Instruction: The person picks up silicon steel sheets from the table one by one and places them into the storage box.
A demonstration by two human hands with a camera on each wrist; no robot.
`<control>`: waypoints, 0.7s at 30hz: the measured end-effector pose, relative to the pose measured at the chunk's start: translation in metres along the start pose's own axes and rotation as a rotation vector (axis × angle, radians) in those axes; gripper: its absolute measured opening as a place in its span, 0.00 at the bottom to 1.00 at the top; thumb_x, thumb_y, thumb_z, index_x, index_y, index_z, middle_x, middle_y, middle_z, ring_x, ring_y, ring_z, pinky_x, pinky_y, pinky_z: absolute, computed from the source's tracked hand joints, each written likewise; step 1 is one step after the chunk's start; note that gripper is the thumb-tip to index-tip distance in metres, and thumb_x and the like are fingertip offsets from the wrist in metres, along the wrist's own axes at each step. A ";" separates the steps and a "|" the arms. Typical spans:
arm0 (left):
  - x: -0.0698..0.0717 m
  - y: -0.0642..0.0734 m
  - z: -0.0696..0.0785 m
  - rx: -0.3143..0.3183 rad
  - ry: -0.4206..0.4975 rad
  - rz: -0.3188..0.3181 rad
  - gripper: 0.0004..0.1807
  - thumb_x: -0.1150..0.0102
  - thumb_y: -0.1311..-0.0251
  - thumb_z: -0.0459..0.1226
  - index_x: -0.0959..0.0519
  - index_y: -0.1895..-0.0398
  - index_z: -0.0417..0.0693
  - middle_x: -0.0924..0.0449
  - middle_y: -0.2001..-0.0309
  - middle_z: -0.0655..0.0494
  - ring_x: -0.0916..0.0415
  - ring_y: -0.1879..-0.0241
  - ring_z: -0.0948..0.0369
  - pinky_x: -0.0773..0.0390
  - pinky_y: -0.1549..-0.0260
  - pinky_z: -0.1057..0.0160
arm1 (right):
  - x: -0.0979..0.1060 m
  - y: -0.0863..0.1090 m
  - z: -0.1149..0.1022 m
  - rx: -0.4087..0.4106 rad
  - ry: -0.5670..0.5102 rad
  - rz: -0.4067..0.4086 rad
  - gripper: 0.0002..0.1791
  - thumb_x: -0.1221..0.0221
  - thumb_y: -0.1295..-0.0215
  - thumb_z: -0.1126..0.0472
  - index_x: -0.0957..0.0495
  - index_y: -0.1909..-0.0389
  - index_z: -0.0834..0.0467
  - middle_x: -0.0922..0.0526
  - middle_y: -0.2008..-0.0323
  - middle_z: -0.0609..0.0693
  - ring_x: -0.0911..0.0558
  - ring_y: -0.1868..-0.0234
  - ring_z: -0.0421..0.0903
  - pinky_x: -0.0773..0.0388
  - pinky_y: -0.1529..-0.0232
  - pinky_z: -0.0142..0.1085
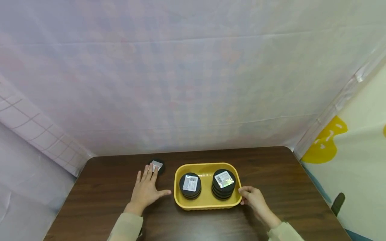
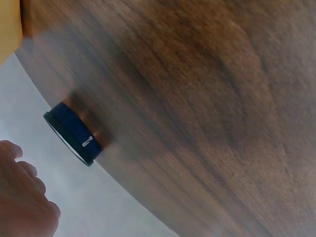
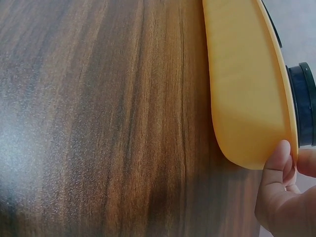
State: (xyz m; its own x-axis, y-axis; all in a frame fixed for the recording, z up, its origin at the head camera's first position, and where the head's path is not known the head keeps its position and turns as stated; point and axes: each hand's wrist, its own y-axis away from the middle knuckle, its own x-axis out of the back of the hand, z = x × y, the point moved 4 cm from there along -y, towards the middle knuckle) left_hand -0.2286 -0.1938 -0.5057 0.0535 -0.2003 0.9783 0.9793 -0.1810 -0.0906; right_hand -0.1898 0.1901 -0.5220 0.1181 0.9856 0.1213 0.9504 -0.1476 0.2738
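A yellow plastic tray stands on the table with two stacks of round black containers in it. The left stack is lower than the right stack; both tops carry printed labels. My right hand pinches the tray's right rim between thumb and fingers, also plain in the right wrist view. Beyond the tray's left side lies one lone round black container, with a dark blue side in the left wrist view. Over its near edge my left hand spreads its fingers; the left wrist view shows a gap between them.
The dark wooden table has its back edge close to a hanging pale cloth. On the right a pale cloth with a yellow print hangs beside the table, and a dark rounded object shows at the right edge.
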 end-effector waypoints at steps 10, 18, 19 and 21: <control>-0.004 -0.008 -0.005 -0.013 0.002 0.024 0.58 0.46 0.56 0.70 0.46 0.30 0.39 0.55 0.28 0.41 0.60 0.29 0.44 0.60 0.34 0.41 | 0.001 -0.002 0.001 0.001 -0.003 0.006 0.11 0.47 0.38 0.71 0.29 0.61 0.78 0.25 0.75 0.56 0.27 0.78 0.43 0.25 0.79 0.30; -0.007 -0.014 -0.007 -0.017 0.032 0.004 0.56 0.46 0.53 0.68 0.46 0.29 0.41 0.54 0.28 0.41 0.60 0.30 0.44 0.59 0.34 0.41 | 0.000 -0.002 0.003 -0.003 -0.003 0.018 0.11 0.47 0.39 0.71 0.28 0.60 0.77 0.25 0.75 0.56 0.27 0.78 0.44 0.25 0.79 0.31; -0.008 -0.014 -0.007 -0.016 0.031 0.000 0.55 0.47 0.52 0.68 0.47 0.29 0.42 0.55 0.28 0.41 0.59 0.30 0.44 0.60 0.34 0.41 | 0.000 -0.002 0.003 -0.002 -0.001 0.021 0.11 0.46 0.39 0.71 0.28 0.60 0.77 0.25 0.75 0.56 0.27 0.78 0.44 0.25 0.79 0.31; -0.008 -0.016 -0.008 -0.016 0.036 -0.007 0.55 0.47 0.51 0.68 0.47 0.29 0.41 0.55 0.28 0.40 0.60 0.30 0.43 0.60 0.34 0.41 | 0.000 -0.002 0.004 -0.002 -0.003 0.026 0.11 0.46 0.39 0.71 0.28 0.61 0.77 0.25 0.75 0.56 0.27 0.78 0.44 0.25 0.79 0.31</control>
State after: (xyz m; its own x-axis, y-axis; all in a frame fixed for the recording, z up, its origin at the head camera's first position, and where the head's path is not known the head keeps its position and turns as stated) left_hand -0.2460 -0.1975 -0.5138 0.0392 -0.2336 0.9715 0.9764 -0.1978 -0.0869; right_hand -0.1902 0.1902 -0.5261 0.1434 0.9817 0.1256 0.9465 -0.1731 0.2723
